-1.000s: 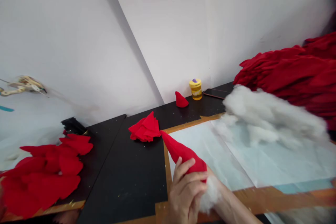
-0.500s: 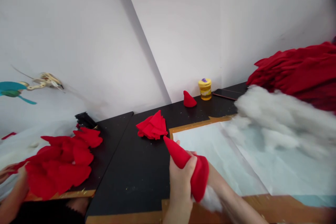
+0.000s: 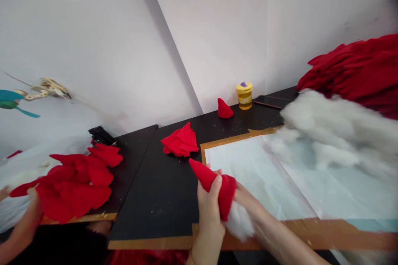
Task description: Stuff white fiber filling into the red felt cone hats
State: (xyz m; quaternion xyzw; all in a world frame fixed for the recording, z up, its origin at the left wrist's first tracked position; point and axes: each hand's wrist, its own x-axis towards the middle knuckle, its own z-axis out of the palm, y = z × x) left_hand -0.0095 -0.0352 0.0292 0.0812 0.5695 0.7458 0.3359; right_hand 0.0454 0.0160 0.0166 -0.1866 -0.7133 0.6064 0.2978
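Observation:
My left hand [image 3: 209,201] is closed round a red cone-shaped cloth hat [image 3: 201,172], its thumb lying across the side. The hat's pointed tip aims up and to the left. White fibre stuffing [image 3: 240,219] bulges from the hat's wide end. From the right, my right hand [image 3: 241,193] grips the hat's far side, with most of its fingers hidden behind the cloth. Beyond my hands, a flat stack of red cloth pieces [image 3: 180,140] lies on the black table [image 3: 155,190]. A small red cone [image 3: 224,109] stands near the wall.
To the right, a big heap of white stuffing [image 3: 336,128] rests on white sheets [image 3: 245,165]. Dark red cloth [image 3: 357,72] is piled behind it. A yellow-lidded tub [image 3: 244,98] and a phone [image 3: 272,102] sit by the wall. At left, another person's hands [image 3: 32,192] touch red pieces [image 3: 77,182].
The hat and my hands have shifted slightly left in view. More white stuffing shows at the hat's wide end. The other person's hands, at left, have shifted slightly.

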